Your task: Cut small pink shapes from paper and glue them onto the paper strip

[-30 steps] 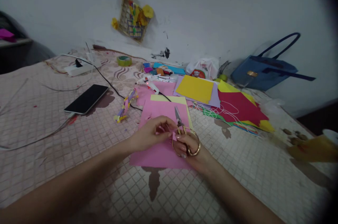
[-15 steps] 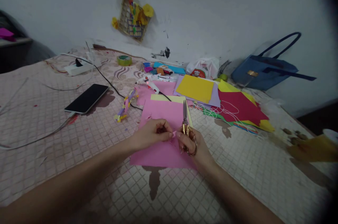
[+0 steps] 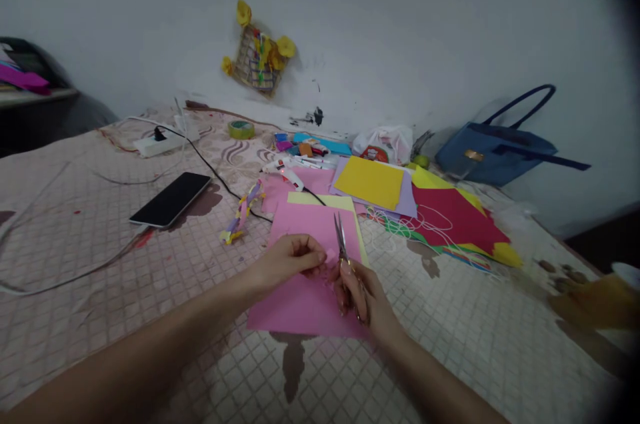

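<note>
Over a pink paper sheet (image 3: 300,311), my left hand (image 3: 295,257) pinches a small pink paper piece (image 3: 330,256) between thumb and fingers. My right hand (image 3: 357,287) is wrapped round gold-handled scissors (image 3: 341,237), whose blades point away from me and stand slightly apart. The right fingertips are close beside the small piece; whether they touch it is unclear. Small pink scraps lie beneath the hands, partly hidden. A pale yellow sheet (image 3: 320,199) shows from under the pink one.
A hot glue gun (image 3: 289,175) and a paper-wrapped stick shape (image 3: 243,212) lie beyond. Left is a phone (image 3: 171,199) with a cable. Yellow paper (image 3: 370,181), red paper (image 3: 450,217), white string (image 3: 395,224) and a blue bag (image 3: 495,151) are at right.
The scissors have tilted left and their blades have parted slightly. My right fingers have shifted from the small pink piece onto the handles. The whole view has moved, so things sit lower.
</note>
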The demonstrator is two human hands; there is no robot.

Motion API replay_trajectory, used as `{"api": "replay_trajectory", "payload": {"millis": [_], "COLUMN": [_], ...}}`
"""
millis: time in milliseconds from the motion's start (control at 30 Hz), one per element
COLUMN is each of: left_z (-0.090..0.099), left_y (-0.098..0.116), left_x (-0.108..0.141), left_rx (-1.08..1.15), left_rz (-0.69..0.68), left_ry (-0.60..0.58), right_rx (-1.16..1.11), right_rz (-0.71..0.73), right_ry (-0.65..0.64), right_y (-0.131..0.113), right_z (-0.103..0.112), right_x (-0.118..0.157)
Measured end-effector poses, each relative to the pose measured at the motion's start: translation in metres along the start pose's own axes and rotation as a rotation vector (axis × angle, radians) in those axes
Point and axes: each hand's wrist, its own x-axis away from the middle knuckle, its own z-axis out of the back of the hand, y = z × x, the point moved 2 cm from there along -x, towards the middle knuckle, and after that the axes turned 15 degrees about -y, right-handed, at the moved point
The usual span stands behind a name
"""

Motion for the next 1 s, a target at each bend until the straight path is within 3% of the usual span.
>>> {"api": "replay_trajectory", "payload": {"millis": [267, 1000], "left_z": [0.0043, 0.0051], "left_y": [0.0033, 0.0049], "left_x": [0.0003, -0.0018], "left_rx": [0.141, 0.174], "left_rz": [-0.094, -0.145], "left_ry": [0.139, 0.159], "right_rx": [0.1, 0.193], "right_rz": [-0.05, -0.099], "right_ry": [-0.021, -0.048], "right_y": [-0.0016, 0.0007], "right_z": [-0.0032, -0.002], "right_x": [0.0017, 0.0029]}}
